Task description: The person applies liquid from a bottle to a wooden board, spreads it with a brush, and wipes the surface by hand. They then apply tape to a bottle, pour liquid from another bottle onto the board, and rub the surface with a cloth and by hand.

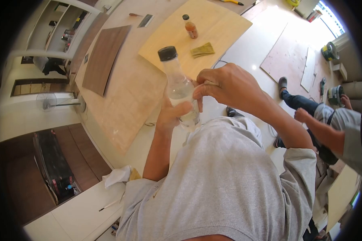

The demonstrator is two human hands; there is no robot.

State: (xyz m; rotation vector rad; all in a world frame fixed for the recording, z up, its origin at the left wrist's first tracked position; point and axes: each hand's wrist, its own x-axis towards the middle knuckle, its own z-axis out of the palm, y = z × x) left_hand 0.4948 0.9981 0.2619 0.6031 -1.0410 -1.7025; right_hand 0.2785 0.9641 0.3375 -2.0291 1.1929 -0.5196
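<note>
Head view, and I look straight at the clear bottle [179, 89]: it is up off the table, in front of the person's chest, its black cap [167, 53] on and its top leaning toward the left. Some liquid shows in the lower part. The left hand [171, 113] is wrapped around it, thumb across the front, a firm hold. Just beside the bottle is the right hand [225, 82], its fingers curled in and the thumb close to them, a narrow grip; whether something small is pinched there I cannot tell.

Beyond the hands, a yellow board [165, 44] lies on the table [126, 116]. An amber bottle [192, 30] stands on the board, dark cap on, with a folded cloth [202, 50] near its base. To the left on the table lies a brown board [106, 58]; past that I see a screwdriver [135, 15], and at the far edge pliers [234, 2].

Off to the right another person sits low, in jeans [299, 104], one hand [303, 115] out ahead of the body. Two buckets [330, 51] are set beyond, near a pale floor panel [283, 56]. Over on the left are a fan [47, 102] and a shelf unit [48, 53].
</note>
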